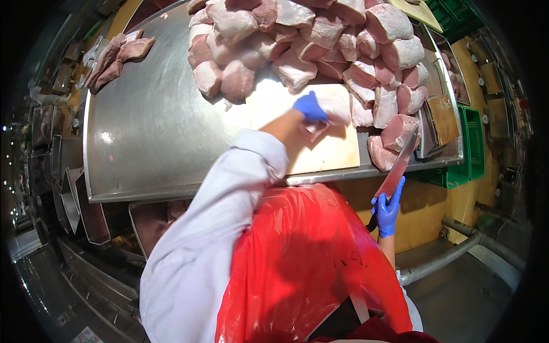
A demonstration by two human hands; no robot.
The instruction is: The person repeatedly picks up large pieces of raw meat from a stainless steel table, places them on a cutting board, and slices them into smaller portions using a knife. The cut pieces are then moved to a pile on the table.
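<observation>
My left hand (310, 107), in a blue glove, is closed on a pale piece of raw meat (337, 112) over the white cutting board (337, 154). The light there is glaring, and some of its fingers are hidden. Off the table's front edge, my right hand (387, 212), also blue-gloved, grips a long knife (398, 166) by its dark handle. The blade points up and away, its tip in front of a meat chunk (398, 132) at the board's right. Behind the board, a large heap of raw meat chunks (303, 43) covers the far side of the steel table (143, 131).
Several darker meat strips (117, 60) lie at the table's far left. At the right edge stands a metal container with a brown board (443, 120) against it. Green crates (473, 143) sit beyond. Metal trays (91, 211) are below left, and a pipe rail (446, 260) runs at lower right.
</observation>
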